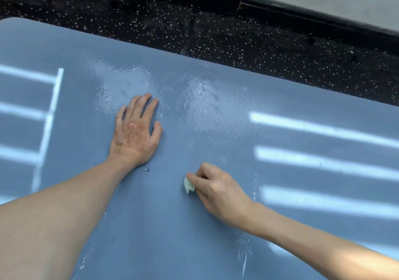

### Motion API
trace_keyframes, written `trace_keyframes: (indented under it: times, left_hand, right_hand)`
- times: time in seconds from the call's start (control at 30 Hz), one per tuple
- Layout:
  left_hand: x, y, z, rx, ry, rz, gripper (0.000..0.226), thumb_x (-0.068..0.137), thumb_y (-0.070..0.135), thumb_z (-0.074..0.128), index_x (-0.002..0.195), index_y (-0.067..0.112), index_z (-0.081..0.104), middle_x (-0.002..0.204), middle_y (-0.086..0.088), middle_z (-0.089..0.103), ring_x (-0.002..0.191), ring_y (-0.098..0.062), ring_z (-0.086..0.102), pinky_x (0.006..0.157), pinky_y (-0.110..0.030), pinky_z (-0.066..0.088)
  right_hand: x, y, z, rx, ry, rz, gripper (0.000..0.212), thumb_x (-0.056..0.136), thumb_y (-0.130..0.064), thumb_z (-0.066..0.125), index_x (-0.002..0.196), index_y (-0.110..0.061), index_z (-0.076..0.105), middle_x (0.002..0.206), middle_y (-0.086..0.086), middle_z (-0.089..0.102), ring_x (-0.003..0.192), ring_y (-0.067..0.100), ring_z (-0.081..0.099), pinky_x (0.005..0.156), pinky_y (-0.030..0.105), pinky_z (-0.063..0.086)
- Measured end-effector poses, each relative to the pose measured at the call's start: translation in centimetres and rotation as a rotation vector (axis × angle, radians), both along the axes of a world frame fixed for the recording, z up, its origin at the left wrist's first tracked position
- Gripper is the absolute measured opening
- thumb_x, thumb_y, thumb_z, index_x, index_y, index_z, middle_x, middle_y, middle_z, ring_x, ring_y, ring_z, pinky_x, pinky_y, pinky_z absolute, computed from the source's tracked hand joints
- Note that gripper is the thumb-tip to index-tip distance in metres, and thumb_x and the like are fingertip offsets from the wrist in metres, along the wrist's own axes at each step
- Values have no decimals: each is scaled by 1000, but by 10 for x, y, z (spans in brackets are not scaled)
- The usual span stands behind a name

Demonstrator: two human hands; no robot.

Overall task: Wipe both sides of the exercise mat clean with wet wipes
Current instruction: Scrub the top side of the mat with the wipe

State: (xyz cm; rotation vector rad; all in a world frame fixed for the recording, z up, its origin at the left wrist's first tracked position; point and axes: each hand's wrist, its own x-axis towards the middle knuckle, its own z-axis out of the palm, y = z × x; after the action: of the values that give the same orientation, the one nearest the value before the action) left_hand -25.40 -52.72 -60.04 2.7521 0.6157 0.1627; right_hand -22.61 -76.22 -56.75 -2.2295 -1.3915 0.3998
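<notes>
A blue-grey exercise mat (216, 154) lies flat and fills most of the view. Wet shiny patches show on it beyond my hands, and thin wet streaks run near the bottom. My left hand (136, 131) presses flat on the mat, fingers straight and spread a little. Right of centre, my right hand (218, 189) pinches a small crumpled pale green wet wipe (189, 186) against the mat surface. Most of the wipe is hidden under my fingers.
Beyond the mat's far edge lies dark speckled floor (237, 38), then a black skirting board (302, 14) and a pale wall at the top right. Bright bars of light fall across the mat on the left and right.
</notes>
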Motion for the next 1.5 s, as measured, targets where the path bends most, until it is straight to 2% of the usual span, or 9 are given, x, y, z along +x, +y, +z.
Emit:
trace_keyframes:
  times: [0.17,0.33,0.5,0.67,0.8,0.97,1.13,1.3,1.5]
  left_hand:
    - [-1,0,2,0,-13,-12,61,90,35,32,147,15,40,157,-1,31,146,-19,21,120,-43,9]
    - [-1,-1,4,16,-20,-25,60,91,35,31,147,14,40,156,-2,32,146,-21,22,119,-44,11]
    - [-3,-6,1,75,59,-32,58,99,30,27,154,12,28,162,-5,22,149,-25,15,120,-46,9]
    - [-23,-27,4,62,213,-55,61,103,39,22,157,11,14,166,-7,2,152,-29,2,119,-46,3]
    - [-85,-61,-4,69,157,-148,70,96,46,18,154,9,29,162,-12,21,149,-35,19,116,-50,15]
    - [-136,-84,-11,160,116,-191,63,98,39,27,151,7,34,159,-14,29,145,-35,28,112,-48,20]
    - [-157,-97,-13,152,128,-179,64,98,40,26,152,7,31,161,-12,24,146,-34,26,113,-48,19]
    - [-162,-101,-13,161,107,-175,64,97,39,28,151,4,33,160,-13,25,145,-34,26,112,-47,18]
    - [-183,-115,-15,167,70,-177,63,95,37,31,148,2,35,157,-17,31,142,-36,29,111,-47,19]
  right_hand:
    - [41,4,-2,75,-149,-298,15,81,-5,50,83,-2,65,72,10,49,56,28,50,48,34,47]
    - [-16,-7,0,13,-43,-25,24,83,-9,41,84,-3,64,73,9,46,56,25,44,45,30,42]
    - [12,1,-5,66,-152,-317,11,77,0,49,77,0,60,72,12,46,55,26,43,46,38,46]
    - [-52,-14,-3,13,-21,-2,11,78,0,47,78,-2,57,72,10,43,55,22,36,43,27,33]
    - [-26,-10,-8,87,-93,-268,29,80,-13,31,75,-3,58,71,10,44,57,19,32,47,28,36]
    - [-96,-31,-7,45,3,14,21,83,-11,35,75,-4,54,72,10,43,56,25,40,44,29,36]
    - [-77,-31,-8,80,-56,-245,18,79,-6,39,74,-3,56,71,10,44,55,25,41,45,28,36]
    - [-139,-49,-4,18,47,5,8,80,-1,46,79,-2,53,74,11,43,57,26,40,44,29,34]
    - [-146,-51,-7,57,48,-148,7,78,2,56,81,-4,54,75,11,43,56,25,40,46,29,35]
